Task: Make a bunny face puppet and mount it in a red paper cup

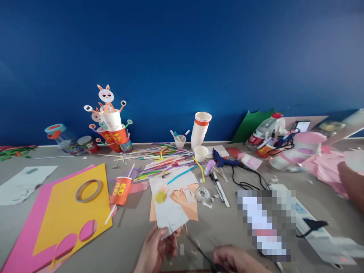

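Observation:
My left hand (156,242) pinches the lower edge of a white paper piece (170,218) between thumb and fingers. Dark-handled scissors (200,250) sit in my right hand (234,258), their blades pointing up and left toward the paper's bottom corner. I cannot tell whether the blades touch the paper. Behind the white piece lies peach paper (193,206) with cut-out gaps. Tiny paper scraps (182,249) are scattered on the table below it.
Yellow card (62,204) with a tape roll (88,190) lies left, beside a red paper cup (122,190). Pipe cleaners and straws (165,163) spread behind. A blue glue gun (224,159), corded power strip (309,227) and another person's arm (351,185) are right.

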Demonstrator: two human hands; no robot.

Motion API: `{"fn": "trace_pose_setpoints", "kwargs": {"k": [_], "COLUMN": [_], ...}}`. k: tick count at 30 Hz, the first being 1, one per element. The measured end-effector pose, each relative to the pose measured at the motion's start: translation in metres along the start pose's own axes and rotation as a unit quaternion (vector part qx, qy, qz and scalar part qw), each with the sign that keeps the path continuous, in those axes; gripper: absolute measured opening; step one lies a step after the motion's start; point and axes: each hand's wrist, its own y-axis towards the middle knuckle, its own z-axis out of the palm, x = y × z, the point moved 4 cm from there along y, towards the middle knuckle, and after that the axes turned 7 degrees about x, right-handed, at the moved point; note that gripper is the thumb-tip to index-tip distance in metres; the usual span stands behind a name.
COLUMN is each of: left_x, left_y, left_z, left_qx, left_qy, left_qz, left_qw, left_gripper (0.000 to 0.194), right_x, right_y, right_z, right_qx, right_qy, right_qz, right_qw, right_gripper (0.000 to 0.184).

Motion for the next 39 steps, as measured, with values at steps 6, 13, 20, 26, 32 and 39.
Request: {"fn": "trace_pose_setpoints", "kwargs": {"k": [6, 13, 20, 26, 32, 39], "left_x": [-0.031, -0.042, 0.000, 0.000, -0.002, -0.015], "left_y": [-0.013, -0.021, -0.032, -0.021, -0.009, -0.020], "left_z": [-0.019, -0.054, -0.029, 0.002, -0.001, -0.017], "left_qx": [-0.002, -0.105, -0.041, -0.025, -0.108, -0.096], "left_qy": [0.043, -0.073, -0.120, -0.110, -0.124, -0.096], "left_qz": [0.021, 0.031, -0.018, -0.042, -0.025, -0.010], "left_qw": [0.999, 0.991, 0.992, 0.993, 0.986, 0.991], "left_gripper": [0.032, 0.029, 0.050, 0.036, 0.037, 0.026], "right_x": [-0.006, 0.017, 0.021, 0.020, 0.027, 0.031], "right_y": [0.008, 0.043, 0.056, 0.061, 0.059, 0.063], "right_z": [-0.007, 0.005, -0.011, -0.010, -0.020, -0.039], "right_qx": [0.033, 0.059, 0.031, 0.031, 0.041, 0.102], "right_qy": [0.066, 0.057, 0.073, 0.096, 0.056, -0.035], "right_qz": [0.014, 0.012, -0.015, -0.025, -0.038, 0.027], "right_qw": [0.997, 0.997, 0.997, 0.995, 0.997, 0.994], "right_gripper": [0.053, 0.048, 0.056, 0.059, 0.053, 0.039]}}
